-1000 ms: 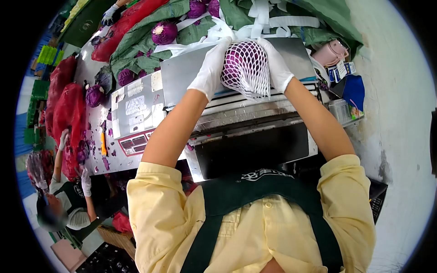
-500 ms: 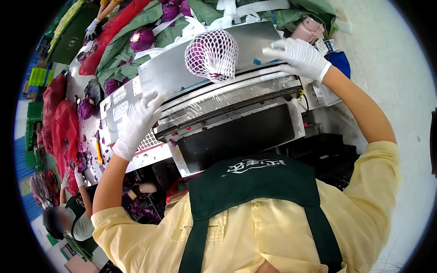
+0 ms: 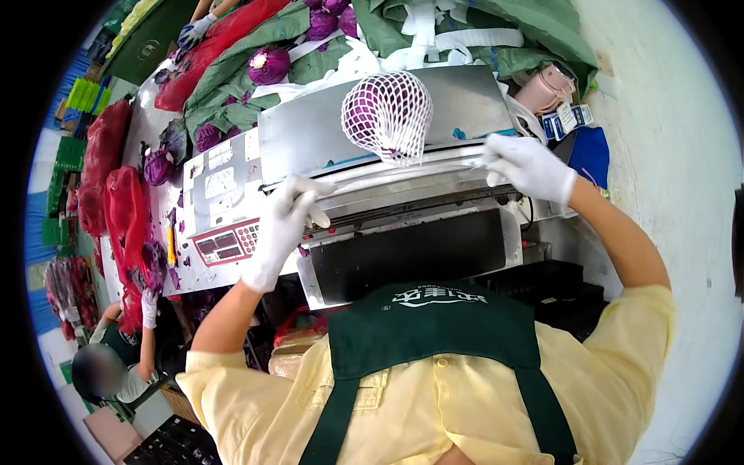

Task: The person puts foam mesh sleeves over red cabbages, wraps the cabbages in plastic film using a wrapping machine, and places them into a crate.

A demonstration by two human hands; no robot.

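Observation:
A red cabbage [image 3: 385,105] in a white foam net [image 3: 395,132] rests on the metal plate of a film-wrapping machine [image 3: 302,136]. My left hand [image 3: 280,229], white-gloved, is at the left end of the machine's front bar, its fingers pinched on the edge of the clear plastic film [image 3: 403,183]. At the right end my right hand [image 3: 531,167], also gloved, has its fingers curled closed on the film. The film stretches between both hands, in front of the cabbage. Just nearer to me lies the machine's dark flat panel [image 3: 407,246].
A scale with a red keypad [image 3: 227,245] stands left, by an orange-handled cutter [image 3: 171,244]. Loose red cabbages [image 3: 269,65] lie on green sacking [image 3: 225,77] behind. A pink cup [image 3: 545,87] is at back right. Another person [image 3: 124,364] works at far left beside red net bags [image 3: 124,209].
Both my hands have come down to the film at the machine's front and their fingers have closed. The cabbage stays on the plate while the whole view has shifted slightly.

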